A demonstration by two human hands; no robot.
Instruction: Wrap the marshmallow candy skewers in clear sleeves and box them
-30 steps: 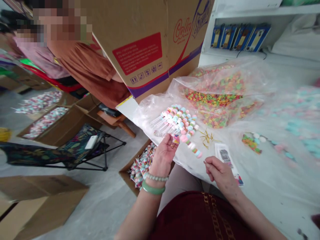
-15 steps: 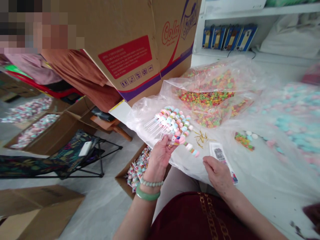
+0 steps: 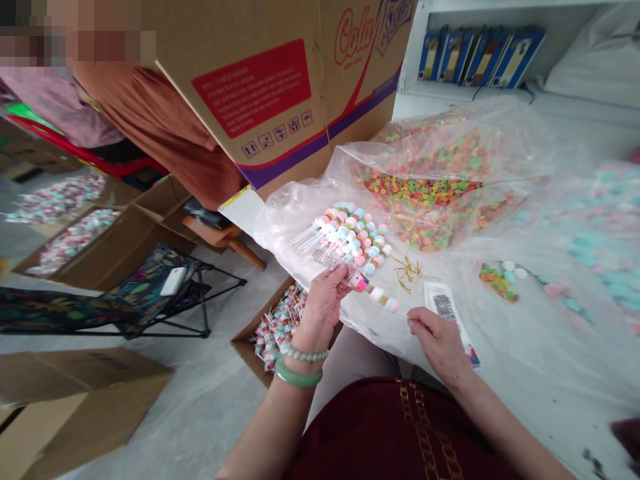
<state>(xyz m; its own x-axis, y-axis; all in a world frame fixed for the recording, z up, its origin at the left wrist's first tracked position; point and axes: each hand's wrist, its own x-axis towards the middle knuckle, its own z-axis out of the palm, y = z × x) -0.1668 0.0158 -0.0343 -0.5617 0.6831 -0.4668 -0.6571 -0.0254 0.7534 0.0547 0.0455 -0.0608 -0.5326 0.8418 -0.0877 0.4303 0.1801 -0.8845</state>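
My left hand [image 3: 325, 297] pinches a clear printed bag [image 3: 359, 280] near its middle. A marshmallow-and-gummy skewer [image 3: 384, 300] reaches out of the bag toward the right, its inner end within the bag. Its thin stick runs to my right hand [image 3: 436, 337], whose fingers are closed on the stick's end. Just beyond my left hand lies a pile of similar marshmallow skewers [image 3: 353, 233], sticks pointing left. Gold twist ties [image 3: 407, 270] are scattered right of the pile. A stack of flat printed bags [image 3: 447, 313] lies partly behind my right hand.
Ring gummies [image 3: 425, 190] fill a large plastic bag at the back. Loose gummies [image 3: 499, 283] and marshmallows [image 3: 600, 253] lie to the right. A tall cardboard box [image 3: 280, 80] stands back left. Below the table edge, an open box [image 3: 245, 343] holds wrapped skewers. A person in brown sits beyond.
The view has shifted slightly. The bag's clear end now shows above my left hand, and the stick between the candies and my right hand has come into sight.
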